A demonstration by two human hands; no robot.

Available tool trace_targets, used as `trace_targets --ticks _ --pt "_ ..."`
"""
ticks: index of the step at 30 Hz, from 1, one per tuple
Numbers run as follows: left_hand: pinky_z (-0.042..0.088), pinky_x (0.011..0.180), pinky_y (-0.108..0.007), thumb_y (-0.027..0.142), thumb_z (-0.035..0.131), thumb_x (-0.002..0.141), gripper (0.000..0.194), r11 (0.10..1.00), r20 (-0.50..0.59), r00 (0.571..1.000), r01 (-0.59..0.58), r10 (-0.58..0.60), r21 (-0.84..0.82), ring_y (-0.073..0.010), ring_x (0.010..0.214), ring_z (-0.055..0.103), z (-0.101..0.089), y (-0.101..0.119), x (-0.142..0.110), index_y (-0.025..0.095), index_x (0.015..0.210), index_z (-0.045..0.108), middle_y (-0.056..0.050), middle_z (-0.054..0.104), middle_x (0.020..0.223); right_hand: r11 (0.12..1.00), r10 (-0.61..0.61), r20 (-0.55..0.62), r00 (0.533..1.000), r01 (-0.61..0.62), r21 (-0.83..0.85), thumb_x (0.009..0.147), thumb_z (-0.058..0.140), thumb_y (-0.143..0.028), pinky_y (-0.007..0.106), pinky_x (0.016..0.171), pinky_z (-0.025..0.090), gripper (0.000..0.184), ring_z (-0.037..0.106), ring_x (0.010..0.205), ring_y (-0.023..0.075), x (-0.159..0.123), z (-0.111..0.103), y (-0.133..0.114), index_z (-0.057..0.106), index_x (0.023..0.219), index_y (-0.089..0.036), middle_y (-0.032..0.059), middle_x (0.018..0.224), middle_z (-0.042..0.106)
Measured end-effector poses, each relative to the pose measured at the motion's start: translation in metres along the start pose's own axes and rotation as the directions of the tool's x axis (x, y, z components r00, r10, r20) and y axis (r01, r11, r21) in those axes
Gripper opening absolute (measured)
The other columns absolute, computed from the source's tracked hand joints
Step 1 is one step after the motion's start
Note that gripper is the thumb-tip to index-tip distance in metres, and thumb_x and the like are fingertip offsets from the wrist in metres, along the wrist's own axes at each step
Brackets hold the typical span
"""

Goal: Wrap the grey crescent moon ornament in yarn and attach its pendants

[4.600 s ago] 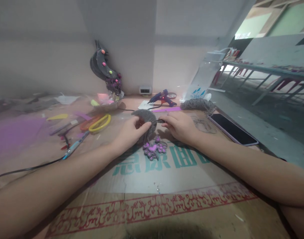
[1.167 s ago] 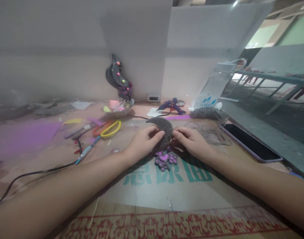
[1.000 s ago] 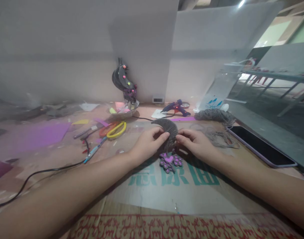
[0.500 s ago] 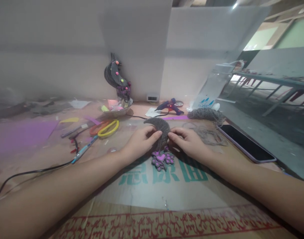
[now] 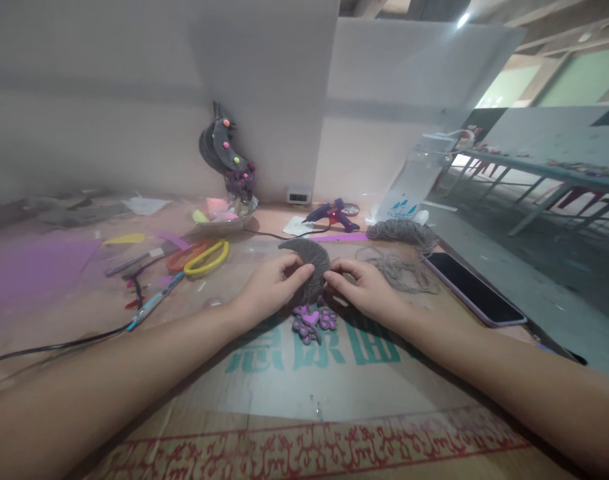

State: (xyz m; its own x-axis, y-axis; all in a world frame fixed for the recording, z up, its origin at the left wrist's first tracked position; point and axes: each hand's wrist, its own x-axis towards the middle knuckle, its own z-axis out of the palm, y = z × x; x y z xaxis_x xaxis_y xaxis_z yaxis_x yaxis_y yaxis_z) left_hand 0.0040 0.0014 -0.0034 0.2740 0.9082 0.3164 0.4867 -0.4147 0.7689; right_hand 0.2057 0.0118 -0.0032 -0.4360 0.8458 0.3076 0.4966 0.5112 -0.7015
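A crescent moon wrapped in grey yarn (image 5: 315,257) stands over the table, its pointed tip curving up to the left. My left hand (image 5: 274,283) pinches its left side between thumb and fingers. At its right edge, the thumb and fingertips of my right hand (image 5: 357,283) are closed against the crescent; whether a strand of yarn is also between them, I cannot tell. Just below lie small grey-and-purple paw-shaped pieces with a purple heart (image 5: 312,320), close to or touching the crescent's lower end.
Behind are a blue glue gun (image 5: 332,215), a bowl (image 5: 222,223) and a decorated grey crescent (image 5: 224,147). Scissors (image 5: 207,259) and a blue pen-like tool (image 5: 154,300) lie left. On the right are grey yarn (image 5: 402,231), a phone (image 5: 474,288) and a plastic bag (image 5: 409,180).
The whole view has shifted a little, so things appear further left. Both hands keep nearly the same hold on the crescent.
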Motion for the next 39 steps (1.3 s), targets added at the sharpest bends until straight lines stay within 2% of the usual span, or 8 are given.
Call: trace_targets --ticks 6,10,13,19,24,29,34,39 --pt "0.035 0.056 -0.027 0.043 0.052 0.090 0.034 1.000 0.003 1.000 0.007 -0.007 -0.004 -0.0147 0.060 0.049 0.000 0.002 -0.001 0.018 0.067 0.053 0.002 0.052 0.062 0.999 0.000 -0.001 1.000 0.000 -0.045 0.089 0.053 -0.035 0.025 0.060 0.041 0.024 0.055 0.061 0.0136 -0.001 0.001 -0.003 0.055 0.070 -0.020 -0.0012 0.064 0.062" --pt "0.038 0.060 -0.027 0.039 0.051 0.092 0.031 1.000 -0.007 1.000 0.002 -0.002 -0.031 -0.0150 0.063 0.052 -0.001 0.003 -0.001 0.017 0.069 0.056 0.001 0.056 0.066 0.994 -0.053 0.020 0.998 0.051 0.096 0.098 0.037 -0.049 0.025 0.058 0.040 0.042 0.050 0.060 0.0126 -0.003 -0.001 -0.001 0.051 0.071 -0.020 -0.0006 0.066 0.056" --pt "0.040 0.064 -0.027 0.036 0.051 0.092 0.028 0.999 -0.007 0.999 -0.035 0.035 -0.020 -0.0156 0.068 0.055 -0.001 0.002 -0.001 0.017 0.072 0.058 0.000 0.059 0.070 0.977 -0.026 0.032 0.999 0.019 0.214 0.099 0.029 -0.059 0.025 0.056 0.041 0.052 0.051 0.061 0.0127 -0.003 -0.001 0.002 0.054 0.077 -0.019 0.0007 0.070 0.056" --pt "0.038 0.061 -0.025 0.039 0.051 0.093 0.031 1.000 -0.044 0.999 -0.028 0.028 0.002 -0.0132 0.063 0.051 -0.002 -0.002 -0.001 0.017 0.072 0.055 0.002 0.055 0.067 0.934 -0.001 -0.121 0.993 0.044 0.354 0.093 0.042 -0.065 0.026 0.060 0.043 0.052 0.051 0.064 0.0131 0.003 0.000 0.010 0.062 0.095 -0.018 -0.0007 0.069 0.054" --pt "0.038 0.058 -0.024 0.038 0.050 0.093 0.031 0.999 -0.050 0.999 0.018 -0.021 -0.043 -0.0120 0.059 0.049 -0.002 -0.002 -0.001 0.018 0.070 0.053 0.003 0.053 0.063 0.899 0.097 -0.184 0.978 -0.006 0.438 0.092 0.046 -0.063 0.026 0.060 0.044 0.047 0.053 0.063 0.0127 0.007 -0.001 0.017 0.062 0.097 -0.019 -0.0016 0.067 0.055" --pt "0.038 0.057 -0.024 0.039 0.051 0.092 0.031 0.998 -0.053 0.998 0.032 -0.035 -0.048 -0.0122 0.059 0.049 -0.001 -0.004 0.000 0.018 0.071 0.054 0.003 0.053 0.063 0.887 0.100 -0.171 0.980 -0.010 0.461 0.092 0.045 -0.063 0.026 0.056 0.044 0.046 0.053 0.057 0.0124 0.008 0.000 0.019 0.060 0.094 -0.020 -0.0023 0.064 0.055" --pt "0.038 0.059 -0.024 0.039 0.050 0.092 0.030 0.999 -0.058 0.998 0.024 -0.026 -0.027 -0.0124 0.061 0.050 -0.001 -0.006 0.001 0.017 0.072 0.056 0.003 0.054 0.065 0.939 0.105 -0.183 0.978 -0.036 0.343 0.094 0.046 -0.052 0.024 0.051 0.043 0.036 0.051 0.055 0.0115 0.008 0.000 0.016 0.058 0.082 -0.020 -0.0025 0.062 0.054" --pt "0.039 0.059 -0.025 0.041 0.050 0.093 0.031 0.998 -0.051 0.998 0.028 -0.030 -0.054 -0.0134 0.062 0.051 -0.001 -0.006 0.000 0.018 0.075 0.058 0.002 0.055 0.067 0.949 0.138 -0.148 0.979 -0.088 0.304 0.093 0.047 -0.040 0.023 0.048 0.042 0.025 0.052 0.049 0.0101 0.007 0.001 0.015 0.058 0.083 -0.020 -0.0046 0.061 0.054"
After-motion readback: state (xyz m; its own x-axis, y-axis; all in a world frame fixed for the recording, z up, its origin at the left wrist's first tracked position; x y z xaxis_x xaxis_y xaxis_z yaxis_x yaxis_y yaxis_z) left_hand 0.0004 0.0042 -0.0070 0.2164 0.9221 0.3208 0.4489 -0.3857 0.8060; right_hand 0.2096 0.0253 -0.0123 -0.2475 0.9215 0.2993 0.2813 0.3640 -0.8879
